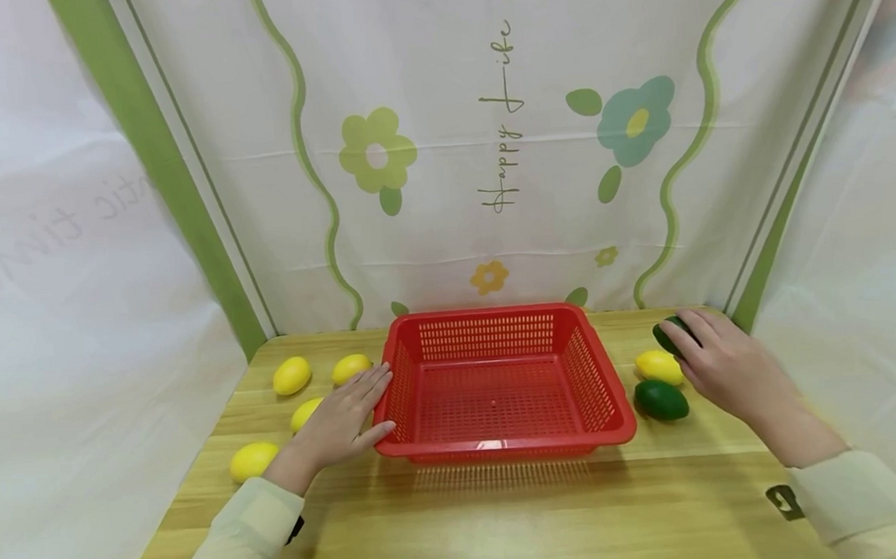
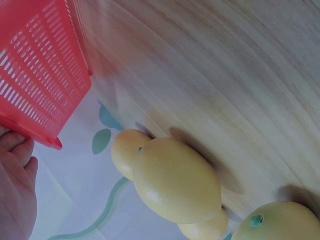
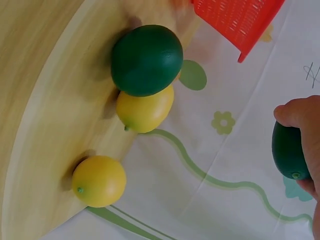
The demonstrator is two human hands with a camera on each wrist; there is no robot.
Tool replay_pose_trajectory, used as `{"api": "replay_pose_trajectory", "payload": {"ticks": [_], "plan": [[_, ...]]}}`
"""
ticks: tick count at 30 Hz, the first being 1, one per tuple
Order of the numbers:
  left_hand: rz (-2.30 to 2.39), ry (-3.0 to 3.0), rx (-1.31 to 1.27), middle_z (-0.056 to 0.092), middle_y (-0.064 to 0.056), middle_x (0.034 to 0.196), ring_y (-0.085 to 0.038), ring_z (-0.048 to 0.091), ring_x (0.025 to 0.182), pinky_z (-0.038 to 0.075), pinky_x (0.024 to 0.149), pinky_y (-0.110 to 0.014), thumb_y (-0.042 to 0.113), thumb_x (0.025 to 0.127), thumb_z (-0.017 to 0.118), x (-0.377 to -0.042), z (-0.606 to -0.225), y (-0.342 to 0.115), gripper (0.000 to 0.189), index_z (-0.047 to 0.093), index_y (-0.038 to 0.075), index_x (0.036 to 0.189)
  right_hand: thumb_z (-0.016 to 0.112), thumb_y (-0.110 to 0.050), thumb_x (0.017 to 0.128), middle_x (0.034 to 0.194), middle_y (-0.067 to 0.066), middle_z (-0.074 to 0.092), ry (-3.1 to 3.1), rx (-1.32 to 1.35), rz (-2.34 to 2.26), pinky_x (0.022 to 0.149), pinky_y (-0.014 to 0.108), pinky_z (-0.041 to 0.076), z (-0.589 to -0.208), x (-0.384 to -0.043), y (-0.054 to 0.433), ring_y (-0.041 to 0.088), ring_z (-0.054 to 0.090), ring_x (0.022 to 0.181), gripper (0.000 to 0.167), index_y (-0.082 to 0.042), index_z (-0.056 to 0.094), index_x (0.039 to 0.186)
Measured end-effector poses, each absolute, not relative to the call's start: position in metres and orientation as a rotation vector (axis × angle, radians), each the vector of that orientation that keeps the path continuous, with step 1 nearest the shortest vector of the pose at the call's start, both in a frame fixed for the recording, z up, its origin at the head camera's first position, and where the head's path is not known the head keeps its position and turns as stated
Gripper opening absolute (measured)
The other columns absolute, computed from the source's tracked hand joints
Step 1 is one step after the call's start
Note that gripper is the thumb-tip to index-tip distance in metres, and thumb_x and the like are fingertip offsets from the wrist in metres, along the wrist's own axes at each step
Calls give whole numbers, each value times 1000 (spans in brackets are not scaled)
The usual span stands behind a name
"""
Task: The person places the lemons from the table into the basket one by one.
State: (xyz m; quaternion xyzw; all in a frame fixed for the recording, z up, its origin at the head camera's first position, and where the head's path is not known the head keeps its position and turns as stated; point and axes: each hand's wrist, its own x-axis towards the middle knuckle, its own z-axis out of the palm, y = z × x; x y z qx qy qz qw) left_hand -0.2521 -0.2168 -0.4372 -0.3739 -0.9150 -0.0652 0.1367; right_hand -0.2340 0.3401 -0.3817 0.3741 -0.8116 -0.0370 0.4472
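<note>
My left hand (image 1: 337, 422) lies on the left rim of a red plastic basket (image 1: 496, 446), fingers mostly straight and touching the edge. Inside, the basket shows only its slotted floor and walls. At the right, my right hand (image 1: 733, 375) grips a dark green lime (image 3: 286, 152), raised above the table. Below that hand sit a yellow lemon (image 1: 659, 367) and another dark green lime (image 1: 661, 400). The right wrist view shows a further lemon (image 3: 99, 181), which the right hand hides in the head view.
Left of the basket, several lemons (image 1: 292, 375) lie on the wooden table (image 1: 496, 527); the left hand partly covers one lemon (image 1: 305, 413). A flowered white curtain (image 1: 446, 229) hangs behind the table, with white cloth at both sides. A dark piece (image 1: 784, 502) shows beside the right sleeve.
</note>
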Motion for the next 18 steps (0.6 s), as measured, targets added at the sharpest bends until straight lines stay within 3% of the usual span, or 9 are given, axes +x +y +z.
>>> {"api": "replay_pose_trajectory", "payload": {"ticks": [8, 18], "plan": [[-194, -2660, -1083, 31, -16, 154, -34, 30, 140, 26, 113, -46, 47, 96, 52, -251, -435, -216, 73, 37, -3, 147, 38, -20, 98, 106, 33, 58, -1986, 946, -83, 70, 58, 52, -380, -239, 324, 49, 58, 87, 41, 10, 62, 113], [-197, -2657, -1088, 31, -16, 154, -34, 30, 141, 26, 113, -46, 47, 96, 52, -250, -435, -216, 73, 36, -2, 148, 37, -20, 99, 109, 33, 59, -1976, 975, -52, 72, 57, 53, -379, -245, 306, 49, 59, 89, 41, 9, 62, 113]]}}
